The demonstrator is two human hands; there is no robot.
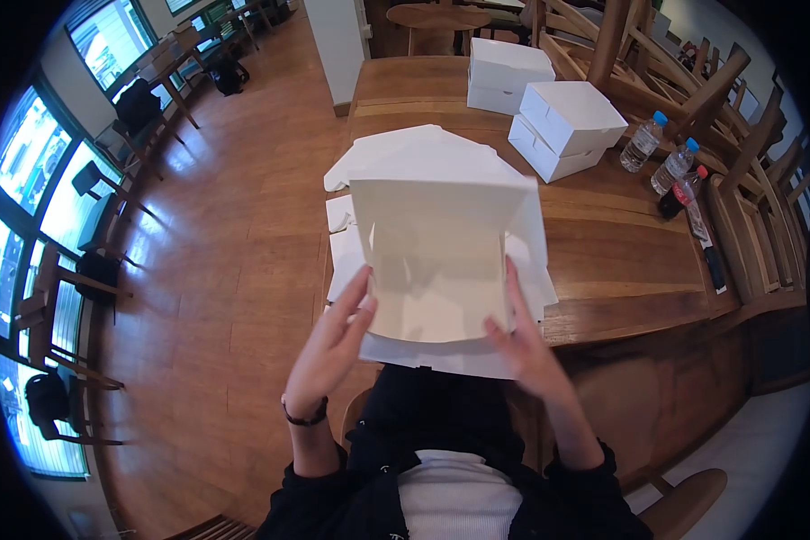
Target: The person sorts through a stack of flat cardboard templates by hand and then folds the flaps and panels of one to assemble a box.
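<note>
Closest to me is the dark jacket [441,423], and both arms reach out of it toward the worktop [630,261]. The left hand [333,337] lies along the left wall of a white cardboard box [441,261], and the right hand [524,346] lies along its right wall. On each side the grip is apart, with the fingers stretched flat against the card, pressing it and not clamped round it. The box stands tilted up at the near edge of the worktop, over a pile of flat sheets [344,261]. Its back panel and side walls are raised, but the top is open and the front flap hangs loose, so I judge it about half formed. Farther back stand closed boxes [571,117], which I take as finished, with bottles [643,144] beside them. The flat sheets look like work left over.
</note>
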